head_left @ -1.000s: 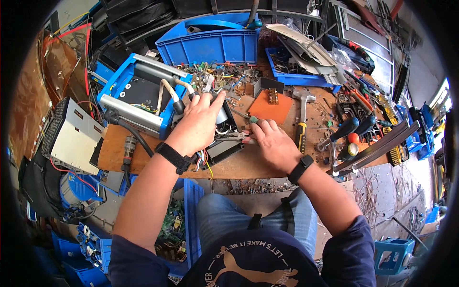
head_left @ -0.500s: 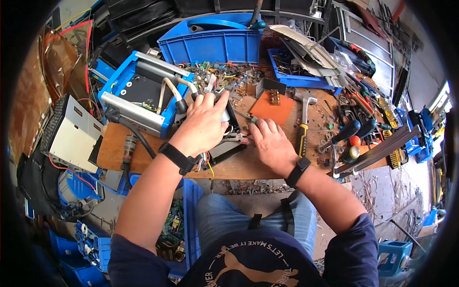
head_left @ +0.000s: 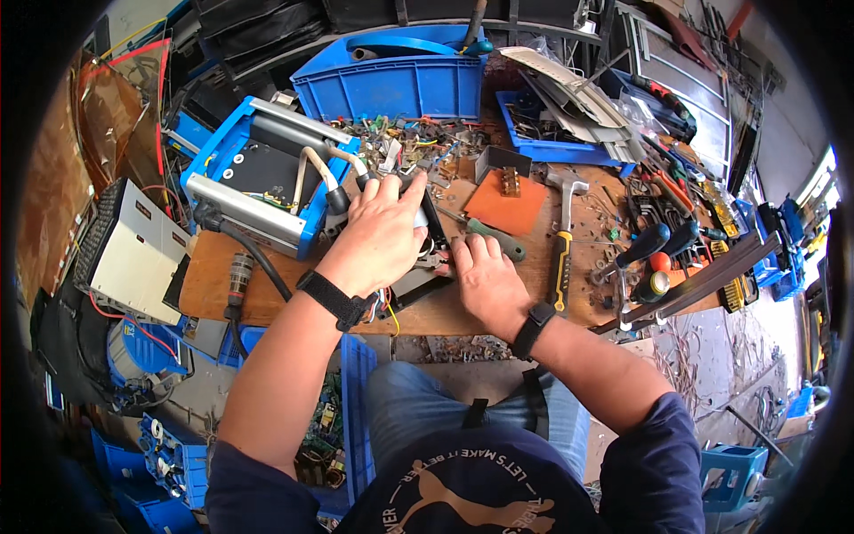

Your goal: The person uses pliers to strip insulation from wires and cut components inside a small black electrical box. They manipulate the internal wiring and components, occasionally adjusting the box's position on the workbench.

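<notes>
My left hand (head_left: 378,227) is laid over a black housing (head_left: 434,218), gripping it against the bench with the index finger stretched forward. Thick pale cables with dark ends (head_left: 334,194) reach it from the left, and thin coloured wires (head_left: 389,307) come out below the palm. Close on the right, my right hand (head_left: 487,276) is closed on small pliers (head_left: 436,260), whose jaws point at the housing; most of the handles are hidden by the fingers. Just beyond those fingers lies a green-handled screwdriver (head_left: 500,242).
A blue-framed metal case (head_left: 253,227) stands left of the housing. Behind are a large blue crate (head_left: 391,92) and scattered small scrap. An orange sheet (head_left: 507,209), a hammer (head_left: 562,258) and several hand tools (head_left: 680,240) occupy the right side.
My right hand has drawn slightly left and toward me. The screwdriver handle, mostly covered by its fingers before, now lies uncovered on the bench. My left hand stays nearly still.
</notes>
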The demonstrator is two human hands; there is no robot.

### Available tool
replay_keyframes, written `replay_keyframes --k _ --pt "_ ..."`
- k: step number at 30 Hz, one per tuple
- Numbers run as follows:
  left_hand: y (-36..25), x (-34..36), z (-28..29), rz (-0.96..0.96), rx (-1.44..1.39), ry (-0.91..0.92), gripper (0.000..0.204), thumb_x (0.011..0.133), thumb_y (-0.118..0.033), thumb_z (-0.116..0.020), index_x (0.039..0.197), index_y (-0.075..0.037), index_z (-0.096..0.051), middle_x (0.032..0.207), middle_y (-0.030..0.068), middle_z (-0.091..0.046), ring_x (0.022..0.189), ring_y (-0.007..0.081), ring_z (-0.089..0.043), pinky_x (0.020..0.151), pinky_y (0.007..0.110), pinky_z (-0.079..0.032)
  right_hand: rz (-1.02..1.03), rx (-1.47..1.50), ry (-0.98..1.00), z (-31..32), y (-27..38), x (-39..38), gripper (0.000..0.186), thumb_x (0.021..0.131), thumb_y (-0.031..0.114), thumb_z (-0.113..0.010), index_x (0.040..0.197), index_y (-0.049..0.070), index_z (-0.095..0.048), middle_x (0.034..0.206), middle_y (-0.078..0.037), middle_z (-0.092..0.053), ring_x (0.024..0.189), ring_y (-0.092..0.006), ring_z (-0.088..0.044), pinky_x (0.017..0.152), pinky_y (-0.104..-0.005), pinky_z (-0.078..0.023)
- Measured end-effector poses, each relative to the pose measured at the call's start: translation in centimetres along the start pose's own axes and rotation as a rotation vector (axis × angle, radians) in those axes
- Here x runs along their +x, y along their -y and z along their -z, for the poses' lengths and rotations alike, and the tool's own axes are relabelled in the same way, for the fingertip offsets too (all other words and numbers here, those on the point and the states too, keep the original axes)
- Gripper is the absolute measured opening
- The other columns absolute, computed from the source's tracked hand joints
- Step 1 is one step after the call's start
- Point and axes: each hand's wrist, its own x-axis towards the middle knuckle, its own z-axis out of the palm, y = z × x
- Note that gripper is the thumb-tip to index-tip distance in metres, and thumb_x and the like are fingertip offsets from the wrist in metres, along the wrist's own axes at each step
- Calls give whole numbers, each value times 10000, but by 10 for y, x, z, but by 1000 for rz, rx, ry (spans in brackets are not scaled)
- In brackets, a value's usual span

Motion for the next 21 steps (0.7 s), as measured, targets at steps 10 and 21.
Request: replay_keyframes --k 10,21 --pt "1 0 -1 -6 -16 -14 611 843 -173 -631 1392 -7 -419 1179 193 -488 1116 358 -456 981 455 -371 105 -258 -159 6 -3 3 274 942 314 -502 1043 67 -562 979 -92 -557 985 -247 -556 804 -397 -496" --pt "0 0 0 -8 -17 -23 609 846 -175 -626 1397 -22 -417 1186 185 -490 1126 355 -457 992 453 -366 198 -15 -17 8 -16 7 216 868 187 -499 992 15 -539 950 -146 -589 897 -302 -599 736 -410 -524"
